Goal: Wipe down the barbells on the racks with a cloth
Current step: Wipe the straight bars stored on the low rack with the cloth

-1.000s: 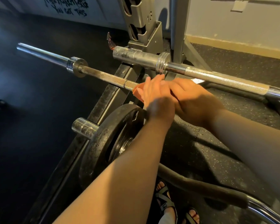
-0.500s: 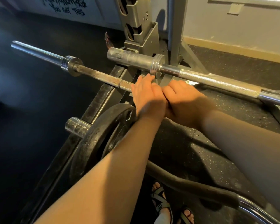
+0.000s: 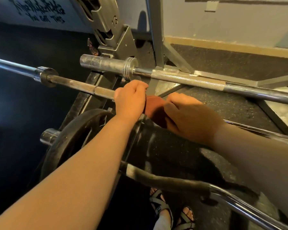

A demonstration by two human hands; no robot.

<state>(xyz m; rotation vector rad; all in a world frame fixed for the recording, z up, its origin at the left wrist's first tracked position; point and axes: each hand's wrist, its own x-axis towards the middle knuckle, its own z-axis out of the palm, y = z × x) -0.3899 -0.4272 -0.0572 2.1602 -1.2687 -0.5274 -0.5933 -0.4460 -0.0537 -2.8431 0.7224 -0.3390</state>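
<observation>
A rusty barbell (image 3: 76, 84) runs from the far left towards the centre, with a chrome sleeve and collar at its left end. My left hand (image 3: 130, 100) curls over its shaft at the centre. Just right of it, my right hand (image 3: 188, 118) curls over the same line, in shadow. A reddish-orange cloth (image 3: 154, 105) shows between the two hands, wrapped on the bar and held by both. A second, shinier barbell (image 3: 186, 77) with knurled grip lies beyond, on the rack.
A black weight plate (image 3: 73, 143) on a third bar sits below my left forearm. A curved bar (image 3: 181, 181) crosses low in front. The grey rack upright (image 3: 106, 25) stands behind. My sandalled feet (image 3: 171, 213) stand on rubber floor.
My hands have drawn apart along the rusty bar, uncovering the cloth between them. The view has shifted slightly closer and to the right.
</observation>
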